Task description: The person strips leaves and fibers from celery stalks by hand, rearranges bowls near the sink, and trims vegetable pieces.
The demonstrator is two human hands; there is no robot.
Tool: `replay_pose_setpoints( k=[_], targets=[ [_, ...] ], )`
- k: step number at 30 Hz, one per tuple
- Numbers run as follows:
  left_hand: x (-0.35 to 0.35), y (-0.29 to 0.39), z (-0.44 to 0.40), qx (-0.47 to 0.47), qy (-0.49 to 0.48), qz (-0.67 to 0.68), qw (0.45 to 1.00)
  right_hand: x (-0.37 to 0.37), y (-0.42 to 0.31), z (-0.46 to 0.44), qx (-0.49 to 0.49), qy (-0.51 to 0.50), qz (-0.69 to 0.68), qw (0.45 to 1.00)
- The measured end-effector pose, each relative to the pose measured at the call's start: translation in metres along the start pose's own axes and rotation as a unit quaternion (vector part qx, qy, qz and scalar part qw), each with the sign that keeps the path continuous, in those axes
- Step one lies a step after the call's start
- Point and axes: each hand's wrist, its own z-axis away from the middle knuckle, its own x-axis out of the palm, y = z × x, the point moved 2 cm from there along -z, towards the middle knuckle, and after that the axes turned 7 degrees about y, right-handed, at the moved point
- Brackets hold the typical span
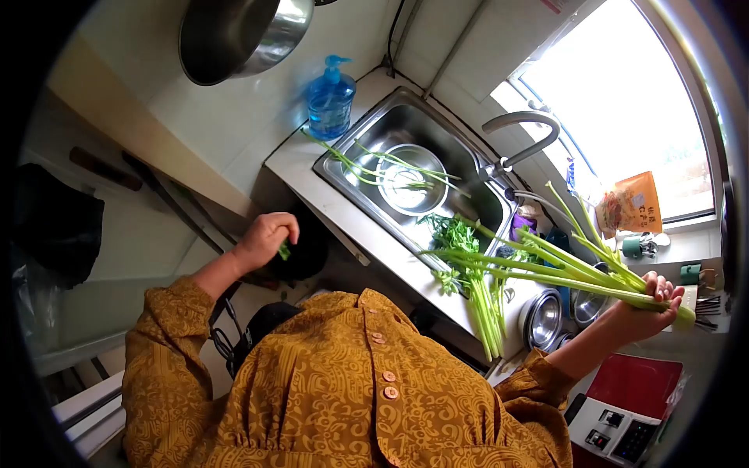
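My right hand [662, 295] is closed around the base of a bunch of celery [573, 269], whose long stalks point left across the counter towards the sink. My left hand [267, 240] is off to the left, fingers curled over a small piece of celery leaf [285, 250] that pokes out below them. Beneath that hand is a dark bin [304, 261], its inside too dark to see. On the counter by the sink lies a separate pile of leafy celery [485, 308]. A few thin stalks [347, 162] lie across the metal bowl [413, 201] in the sink.
The steel sink [402, 97] has a curved faucet [538, 117] at its right. A blue soap bottle [330, 101] stands at the back corner. Metal bowls [542, 318] are stacked on the right, and an orange packet [629, 204] is by the window. A pot [246, 39] hangs upper left.
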Motion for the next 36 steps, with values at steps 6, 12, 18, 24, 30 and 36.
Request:
replay_pose_setpoints(
  k=[6,12,18,24,30,36],
  targets=[
    [-0.03,-0.099,0.041,-0.167,-0.021,-0.22,0.961,0.003,0.008,0.012,0.047,-0.057,-0.069,0.995],
    [-0.025,-0.094,0.038,-0.149,-0.153,-0.474,0.854,0.032,0.023,0.044,0.06,0.013,-0.039,0.997],
    [-0.004,0.063,-0.047,0.106,-0.047,-0.292,0.949,0.04,0.079,0.123,0.205,-0.053,-0.089,0.973],
    [0.075,0.213,-0.074,0.349,-0.024,-0.156,0.924,0.047,0.116,0.227,0.35,-0.177,-0.132,0.91],
    [0.137,0.212,-0.077,0.31,-0.107,-0.08,0.941,0.022,0.105,0.268,0.35,-0.317,-0.01,0.881],
    [0.169,0.191,-0.076,0.219,-0.235,0.001,0.947,-0.012,0.106,0.262,0.261,-0.454,0.077,0.849]
  ],
)
